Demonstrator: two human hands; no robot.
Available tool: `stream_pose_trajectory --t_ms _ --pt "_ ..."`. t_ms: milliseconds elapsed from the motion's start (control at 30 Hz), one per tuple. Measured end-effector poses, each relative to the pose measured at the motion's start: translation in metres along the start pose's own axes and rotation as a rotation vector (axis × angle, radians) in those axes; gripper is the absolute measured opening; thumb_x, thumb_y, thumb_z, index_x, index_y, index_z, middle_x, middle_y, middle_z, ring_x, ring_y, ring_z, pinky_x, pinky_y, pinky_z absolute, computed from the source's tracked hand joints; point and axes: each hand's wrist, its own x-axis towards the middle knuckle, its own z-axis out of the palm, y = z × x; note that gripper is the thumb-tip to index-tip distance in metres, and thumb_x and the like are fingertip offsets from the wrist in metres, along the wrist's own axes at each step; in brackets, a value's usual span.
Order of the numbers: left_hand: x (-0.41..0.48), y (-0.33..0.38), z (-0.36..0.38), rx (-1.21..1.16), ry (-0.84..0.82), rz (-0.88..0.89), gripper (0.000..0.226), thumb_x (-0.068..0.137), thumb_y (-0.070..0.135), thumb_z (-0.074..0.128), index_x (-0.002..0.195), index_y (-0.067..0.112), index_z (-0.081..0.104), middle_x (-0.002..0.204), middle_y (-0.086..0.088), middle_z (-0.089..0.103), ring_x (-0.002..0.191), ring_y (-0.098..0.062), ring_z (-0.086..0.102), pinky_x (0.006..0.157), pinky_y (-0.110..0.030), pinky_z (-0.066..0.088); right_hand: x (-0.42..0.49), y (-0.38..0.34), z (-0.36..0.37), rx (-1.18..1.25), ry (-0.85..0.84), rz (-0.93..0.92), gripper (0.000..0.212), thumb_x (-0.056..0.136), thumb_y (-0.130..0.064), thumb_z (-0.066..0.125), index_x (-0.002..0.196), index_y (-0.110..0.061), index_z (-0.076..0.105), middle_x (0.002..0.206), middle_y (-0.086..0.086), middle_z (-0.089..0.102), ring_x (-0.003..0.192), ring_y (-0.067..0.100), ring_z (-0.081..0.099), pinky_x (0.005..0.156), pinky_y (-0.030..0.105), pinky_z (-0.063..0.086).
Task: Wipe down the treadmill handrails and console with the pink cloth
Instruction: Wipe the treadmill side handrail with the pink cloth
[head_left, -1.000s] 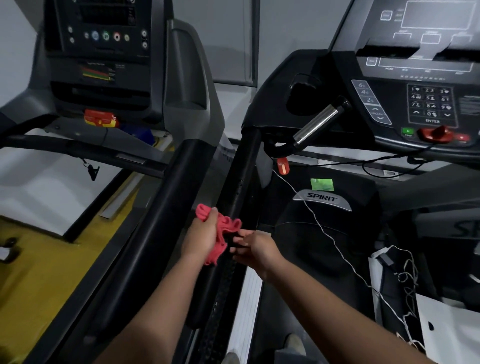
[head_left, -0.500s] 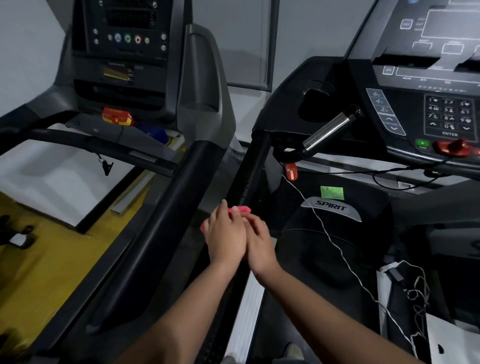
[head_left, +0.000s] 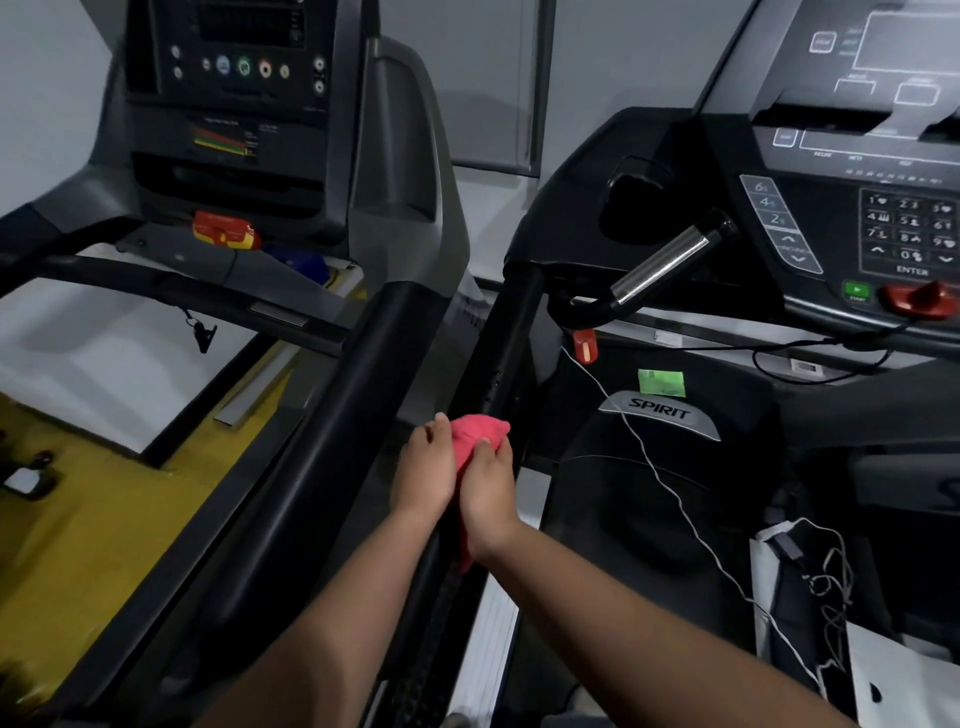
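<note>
**Observed:** The bunched pink cloth (head_left: 475, 434) is gathered between both hands, directly over the long black handrail (head_left: 511, 338) on the left flank of the right-hand treadmill. The left hand (head_left: 423, 470) is curled against the cloth's left side. The right hand (head_left: 488, 488) has its fingers wrapped over the cloth's top and right side. Both have hold of it, and neither is spread flat. A tail of cloth hangs below the right wrist. Whether the cloth bears on the rail or sits just above it cannot be told.

**Governing relation:** The handrail's long axis runs away from the person, rising from under the hands and slightly rightward toward the dark grey keypad console (head_left: 857, 171). Most of the visible rail lies ahead of the hands. The console is well apart, forward and to the right, nearer the right hand.

**Judgement:** The coming stroke should follow that axis, forward along the rail. The thick black rail of the neighbouring treadmill (head_left: 337, 415) lies just beside on the left, nearer the left hand. The task appears to be at an early stage.
</note>
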Motion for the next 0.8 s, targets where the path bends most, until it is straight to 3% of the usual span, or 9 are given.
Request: stream_pose_trajectory --t_ms 167,233,367,467,533,567,633,667,800 --pt "0.001 -0.002 -0.002 0.075 -0.058 -0.116 0.071 0.098 0.056 0.013 0.134 0.009 0.051 0.136 -0.016 0.051 0.127 -0.028 0.047 0.106 -0.038 0.032 0.029 0.006 0.001 0.109 0.022 0.230 0.052 0.087 -0.044 0.031 0.120 -0.015 0.059 0.112 0.009 0.064 0.109 0.033 0.060 0.100 0.045 0.045" --pt "-0.001 -0.003 -0.002 0.121 -0.038 -0.143 0.070 0.099 0.053 0.012 0.131 0.006 0.053 0.135 -0.017 0.053 0.126 -0.029 0.047 0.104 -0.037 0.031 0.036 -0.003 -0.007 0.103 0.019 0.301 0.043 0.096 -0.034 0.035 0.118 -0.006 0.058 0.108 0.013 0.063 0.101 0.033 0.061 0.088 0.038 0.050" --pt "-0.002 0.001 -0.001 0.147 0.009 -0.153 0.061 0.103 0.042 0.016 0.125 0.002 0.056 0.131 -0.018 0.055 0.123 -0.031 0.049 0.099 -0.036 0.034 0.046 -0.008 -0.022 0.164 -0.020 0.408 0.035 0.099 -0.022 0.037 0.080 -0.007 0.064 0.076 0.011 0.060 0.069 0.026 0.058 0.065 0.031 0.047" --pt "0.001 0.001 0.001 0.167 0.025 -0.149 0.056 0.104 0.038 0.019 0.125 0.002 0.055 0.132 -0.018 0.054 0.123 -0.033 0.049 0.099 -0.036 0.035 0.046 -0.006 -0.024 0.225 -0.034 0.408 0.035 0.099 -0.026 0.039 0.082 -0.008 0.064 0.075 0.011 0.062 0.070 0.026 0.059 0.068 0.033 0.048" --pt "0.001 0.000 0.002 0.180 0.030 -0.144 0.055 0.104 0.036 0.019 0.125 0.002 0.056 0.131 -0.018 0.055 0.122 -0.033 0.049 0.097 -0.035 0.035 0.037 -0.004 -0.021 0.257 -0.051 0.417 0.040 0.099 -0.042 0.037 0.087 -0.012 0.061 0.078 0.011 0.065 0.075 0.026 0.059 0.076 0.036 0.047" --pt "0.002 0.000 0.002 0.184 0.032 -0.144 0.054 0.104 0.036 0.019 0.124 0.001 0.056 0.130 -0.019 0.055 0.122 -0.033 0.049 0.097 -0.035 0.035 0.032 -0.004 -0.017 0.279 -0.088 0.426 0.046 0.094 -0.055 0.039 0.096 -0.014 0.061 0.089 0.013 0.067 0.083 0.027 0.061 0.085 0.037 0.046" --pt "0.003 0.000 0.003 0.180 0.028 -0.146 0.053 0.104 0.034 0.020 0.122 0.001 0.057 0.130 -0.019 0.056 0.122 -0.033 0.050 0.098 -0.036 0.035 0.030 0.002 -0.006 0.277 -0.150 0.399 0.078 0.071 -0.076 0.052 0.122 -0.018 0.059 0.114 0.013 0.066 0.103 0.028 0.064 0.097 0.039 0.044" --pt "0.004 0.000 0.003 0.177 0.027 -0.149 0.053 0.104 0.033 0.020 0.122 0.000 0.057 0.130 -0.020 0.055 0.122 -0.033 0.049 0.098 -0.036 0.035 0.029 0.001 -0.004 0.260 -0.162 0.384 0.087 0.065 -0.079 0.053 0.126 -0.018 0.057 0.116 0.013 0.066 0.105 0.027 0.064 0.097 0.038 0.045" --pt "0.002 0.000 0.003 0.164 0.025 -0.146 0.048 0.104 0.027 0.020 0.127 0.001 0.052 0.133 -0.018 0.052 0.123 -0.034 0.047 0.097 -0.035 0.035 0.038 -0.013 -0.017 0.262 -0.087 0.368 0.053 0.095 -0.053 0.029 0.093 -0.012 0.062 0.087 0.013 0.064 0.079 0.026 0.060 0.069 0.032 0.048"
